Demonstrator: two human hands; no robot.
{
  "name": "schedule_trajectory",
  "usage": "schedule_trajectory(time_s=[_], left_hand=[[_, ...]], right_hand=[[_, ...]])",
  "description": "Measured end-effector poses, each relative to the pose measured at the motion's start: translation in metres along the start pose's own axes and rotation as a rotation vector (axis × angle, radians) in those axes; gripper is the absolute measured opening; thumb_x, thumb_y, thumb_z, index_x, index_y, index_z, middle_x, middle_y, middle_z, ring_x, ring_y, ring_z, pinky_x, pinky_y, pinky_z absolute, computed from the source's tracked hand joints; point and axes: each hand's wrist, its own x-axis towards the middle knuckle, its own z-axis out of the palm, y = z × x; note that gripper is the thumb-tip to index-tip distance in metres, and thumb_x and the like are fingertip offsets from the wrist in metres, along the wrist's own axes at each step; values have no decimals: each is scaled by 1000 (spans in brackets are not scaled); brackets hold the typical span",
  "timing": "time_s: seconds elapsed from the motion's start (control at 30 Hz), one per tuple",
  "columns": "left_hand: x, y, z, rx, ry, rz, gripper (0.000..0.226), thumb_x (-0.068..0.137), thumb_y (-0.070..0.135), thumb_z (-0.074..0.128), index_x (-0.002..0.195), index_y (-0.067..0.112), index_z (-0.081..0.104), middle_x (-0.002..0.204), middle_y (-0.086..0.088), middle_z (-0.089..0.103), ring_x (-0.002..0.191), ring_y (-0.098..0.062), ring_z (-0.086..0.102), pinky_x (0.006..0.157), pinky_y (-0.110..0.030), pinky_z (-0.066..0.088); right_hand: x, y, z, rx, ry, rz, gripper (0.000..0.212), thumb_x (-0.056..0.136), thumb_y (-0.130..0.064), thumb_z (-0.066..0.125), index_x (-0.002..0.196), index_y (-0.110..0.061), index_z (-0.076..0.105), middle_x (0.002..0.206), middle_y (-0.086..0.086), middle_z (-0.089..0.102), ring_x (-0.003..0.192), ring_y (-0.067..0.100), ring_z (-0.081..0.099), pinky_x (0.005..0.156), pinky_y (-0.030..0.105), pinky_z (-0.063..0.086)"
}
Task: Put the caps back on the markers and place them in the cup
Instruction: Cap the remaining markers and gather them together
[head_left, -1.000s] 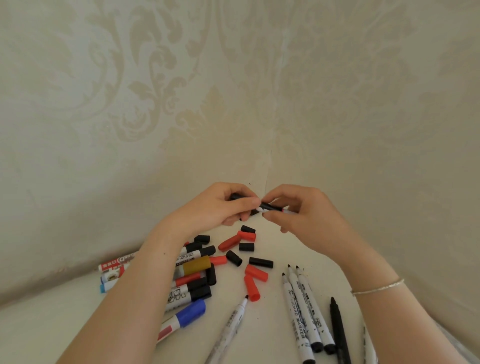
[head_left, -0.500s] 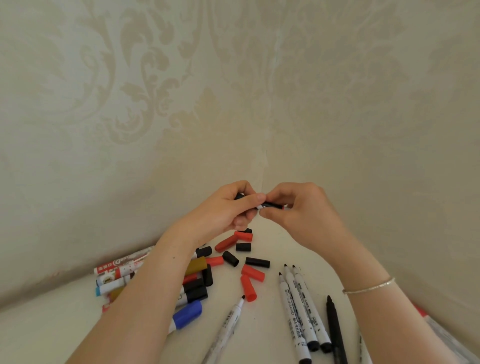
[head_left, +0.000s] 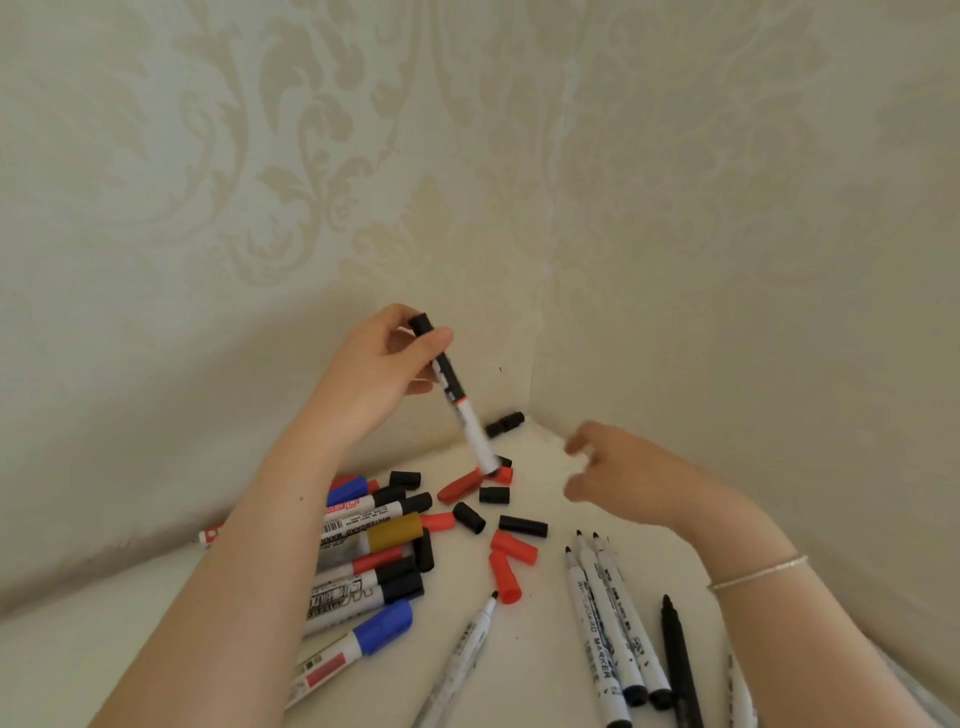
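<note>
1. Head view: my left hand (head_left: 382, 374) pinches a capped marker (head_left: 456, 400) between thumb and fingers near its black cap end, holding it raised and tilted, white barrel pointing down toward the corner of the table (head_left: 545, 649).
2. My right hand (head_left: 628, 478) hovers apart from it above the table, blurred, fingers loosely curled and holding nothing.
3. Below the marker's lower end lie loose red caps (head_left: 511, 545) and black caps (head_left: 522, 526), scattered.
4. Under my left forearm sits a pile of capped markers (head_left: 374, 587), blue, black, red and ochre caps among them.
5. Near my right forearm lie uncapped markers (head_left: 605, 623), tips toward the wall.
6. One black cap (head_left: 505, 424) rests right in the corner.
7. I see no cup from here.
</note>
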Motion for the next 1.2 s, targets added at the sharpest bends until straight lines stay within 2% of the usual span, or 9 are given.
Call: schedule_trajectory(time_s=[0.17,0.3,0.43,0.57,0.7,0.83,0.93,1.07,1.2], left_hand=[[-7,-1,-8,629,-265,-57,29,87,39,67,114,30,63,85,6,63,73,-9,60,62,-25,44],[-8,-15,-1,897,-435,-237,49,84,31,72,131,24,58,121,-1,62,98,-18,58,81,-26,43],[-3,-31,1,952,-470,-285,44,80,21,76,123,23,63,119,-1,62,94,-16,55,78,-26,45],[-2,-41,1,948,-477,-306,41,78,17,77,116,23,64,105,3,59,94,-17,57,79,-26,46],[-1,-43,4,926,-445,-261,29,83,20,72,111,22,65,105,2,60,94,-16,57,78,-25,45],[-2,-29,23,837,-350,-52,18,90,24,64,107,24,67,100,6,53,94,-11,53,79,-23,41],[-9,-22,49,733,-453,21,22,91,26,63,111,24,69,97,8,54,96,-10,57,83,-21,44],[-19,-36,79,771,-631,20,31,92,26,60,123,19,64,117,0,62,105,-15,59,92,-27,47],[-21,-51,88,823,-674,15,30,93,25,58,121,17,65,120,-2,64,107,-18,60,94,-31,49]], right_hand=[[4,3,10,-314,-225,207,20,90,-21,58,94,-11,41,73,1,45,58,11,44,48,20,34],[10,4,18,-372,-296,215,22,90,-14,59,100,-6,41,69,5,50,57,14,48,55,23,42],[14,10,21,-251,-298,215,25,87,-10,62,103,-4,43,75,8,56,69,20,59,76,32,54],[16,10,22,-106,-244,189,31,85,-10,67,104,-10,44,86,5,54,65,15,58,62,23,54],[20,9,25,-28,-187,154,30,83,-6,68,102,-9,46,96,8,56,71,19,61,63,24,54],[21,9,18,88,-50,93,27,80,-9,73,84,-11,46,74,3,55,55,11,53,48,18,44],[24,13,13,243,172,55,30,71,-14,81,77,-14,51,72,4,62,61,16,58,59,26,47],[26,16,5,474,464,6,28,67,-16,84,70,-15,57,72,7,66,65,21,60,61,30,49],[23,15,1,711,565,-55,17,74,-13,79,75,-13,61,76,8,70,75,26,67,74,41,56]])
